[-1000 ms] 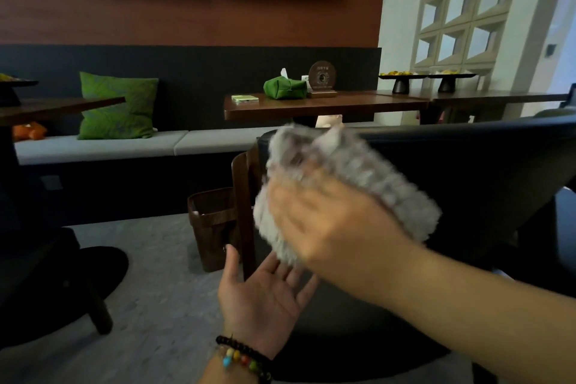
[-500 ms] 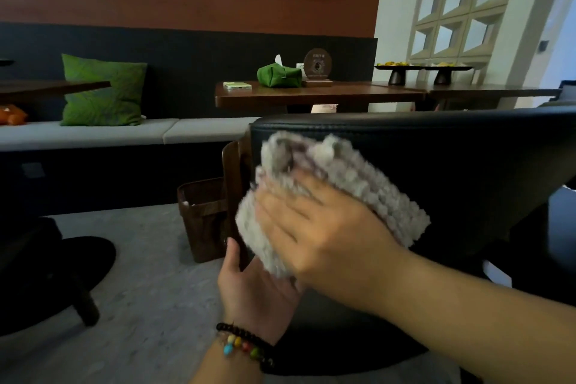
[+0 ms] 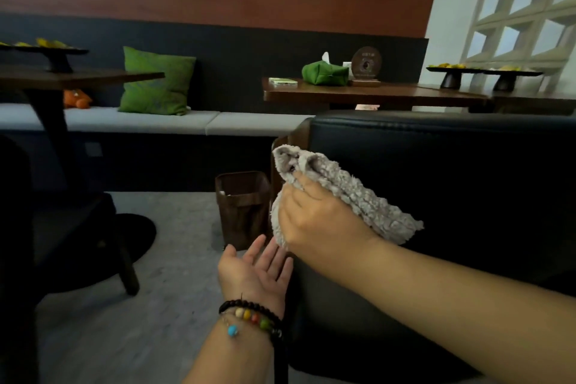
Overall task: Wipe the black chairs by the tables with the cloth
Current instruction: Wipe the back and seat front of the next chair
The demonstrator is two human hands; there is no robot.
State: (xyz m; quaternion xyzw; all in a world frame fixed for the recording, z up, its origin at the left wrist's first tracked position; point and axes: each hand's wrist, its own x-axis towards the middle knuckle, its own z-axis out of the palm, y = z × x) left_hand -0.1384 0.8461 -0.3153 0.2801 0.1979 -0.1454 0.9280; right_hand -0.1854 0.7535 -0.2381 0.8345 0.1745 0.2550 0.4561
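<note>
At frame centre my right hand (image 3: 318, 221) clamps the fluffy grey folded cloth (image 3: 349, 193) flat against the outer back of the black leather chair (image 3: 436, 165). My left hand (image 3: 252, 271) hovers just below, palm up, fingers spread, holding nothing. I'd keep firm pressure and sweep in overlapping passes along the padded back. Left of the chair stands a dark brown square wooden bin (image 3: 241, 206); I can't make out its contents.

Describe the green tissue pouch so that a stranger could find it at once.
Start at the long dark wooden table behind the black leather chair. On it lies the soft green fabric tissue pouch, between a flat pale green phone and a round brown sign. Only it shows white tissue on top.
</note>
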